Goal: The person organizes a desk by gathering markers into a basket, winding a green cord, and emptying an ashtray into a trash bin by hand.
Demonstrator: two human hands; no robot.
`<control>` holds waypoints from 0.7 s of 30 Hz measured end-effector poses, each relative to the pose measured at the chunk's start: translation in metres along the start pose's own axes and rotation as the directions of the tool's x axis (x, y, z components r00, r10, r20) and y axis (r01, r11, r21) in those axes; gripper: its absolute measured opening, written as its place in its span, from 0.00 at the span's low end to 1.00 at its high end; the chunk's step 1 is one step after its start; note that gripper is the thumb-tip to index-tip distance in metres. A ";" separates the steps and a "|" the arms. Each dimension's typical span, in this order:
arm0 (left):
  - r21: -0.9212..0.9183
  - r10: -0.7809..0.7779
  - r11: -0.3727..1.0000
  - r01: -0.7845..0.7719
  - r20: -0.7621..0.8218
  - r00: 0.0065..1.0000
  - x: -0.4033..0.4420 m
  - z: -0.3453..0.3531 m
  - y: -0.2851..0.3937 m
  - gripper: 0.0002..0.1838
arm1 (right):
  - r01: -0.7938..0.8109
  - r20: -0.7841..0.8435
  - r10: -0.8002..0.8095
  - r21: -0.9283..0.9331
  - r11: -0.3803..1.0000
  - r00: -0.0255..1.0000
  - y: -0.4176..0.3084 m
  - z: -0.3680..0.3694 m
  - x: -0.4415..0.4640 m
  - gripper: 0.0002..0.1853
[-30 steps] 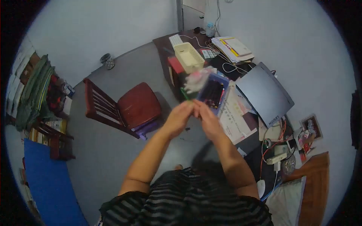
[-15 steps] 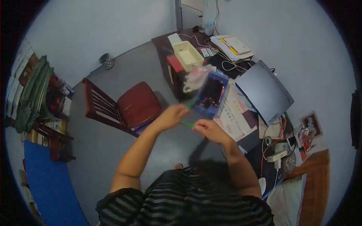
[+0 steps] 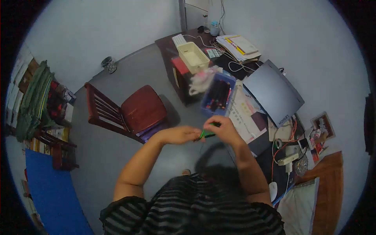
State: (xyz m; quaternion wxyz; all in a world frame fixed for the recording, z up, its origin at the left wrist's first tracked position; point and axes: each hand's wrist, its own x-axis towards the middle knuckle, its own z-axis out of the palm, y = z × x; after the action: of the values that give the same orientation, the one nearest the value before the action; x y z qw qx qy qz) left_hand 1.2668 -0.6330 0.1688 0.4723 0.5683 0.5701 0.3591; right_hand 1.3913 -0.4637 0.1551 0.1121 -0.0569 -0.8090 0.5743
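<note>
A small green object (image 3: 206, 134) with a dark part is between my two hands, in front of my body. My left hand (image 3: 183, 134) pinches its left side. The fingers of my right hand (image 3: 220, 128) are closed on its right, upper side. What exactly the object is cannot be made out. Just beyond my right hand stands a blue-purple box (image 3: 206, 111) holding several dark markers (image 3: 219, 94) with coloured ends. A pink and white bag (image 3: 201, 81) lies against the box's far left side.
On the dark desk (image 3: 166, 46) are a cream basket (image 3: 192, 58), papers (image 3: 239, 49), a silver laptop (image 3: 274, 94), a certificate sheet (image 3: 244, 121), cables, a power strip (image 3: 288, 159) and a white mouse (image 3: 273, 189). A red-brown chair (image 3: 144, 109) stands left. Blue board (image 3: 51, 192) lies far left.
My hands first moved apart, with green showing at each, and have now come together again around the green object, slightly lower and nearer my body than a second ago.
</note>
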 end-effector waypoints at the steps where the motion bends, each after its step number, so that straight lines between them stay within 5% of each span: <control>1: -0.055 -0.005 0.998 0.003 -0.037 0.999 -0.001 0.001 0.008 0.16 | -0.030 -0.010 0.031 0.100 0.994 0.999 0.005 0.002 0.000 0.06; 6: -0.155 -0.004 0.987 -0.042 -0.288 0.958 0.007 0.005 0.005 0.15 | -0.297 0.102 0.282 0.443 0.846 0.954 0.023 0.020 -0.011 0.13; 7: -0.215 -0.019 0.975 -0.057 -0.337 0.941 0.010 0.007 -0.002 0.15 | -0.251 0.143 0.207 0.571 0.781 0.968 0.030 0.028 -0.014 0.16; 10: -0.343 -0.018 0.927 -0.151 -0.444 0.896 0.022 0.013 -0.020 0.13 | -0.249 0.079 0.310 0.791 0.559 0.947 0.021 0.049 -0.025 0.17; 13: -0.210 -0.008 0.967 -0.145 -0.594 0.805 0.029 0.019 -0.026 0.12 | -0.252 0.078 0.287 0.725 0.641 0.955 0.027 0.050 -0.025 0.15; 16: 0.034 0.020 0.999 0.005 -0.689 0.724 0.029 0.023 -0.022 0.10 | -0.302 0.105 0.285 0.442 0.845 0.953 0.022 0.041 -0.021 0.14; 20: 0.361 0.107 0.903 0.233 -0.714 0.692 0.028 0.023 -0.032 0.10 | 0.015 -0.003 -0.015 -0.033 0.999 1.000 0.023 0.031 -0.019 0.11; 21: 0.284 0.055 0.934 0.218 -0.717 0.695 0.028 0.024 -0.028 0.11 | 0.143 -0.053 -0.155 -0.181 0.973 0.986 0.026 0.031 -0.017 0.11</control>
State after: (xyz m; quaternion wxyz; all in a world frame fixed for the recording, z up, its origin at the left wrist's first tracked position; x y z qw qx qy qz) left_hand 1.2833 -0.6115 0.1314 0.1217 0.4319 0.7871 0.4232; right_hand 1.3996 -0.4871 0.1186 0.1766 -0.0250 -0.8544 0.4881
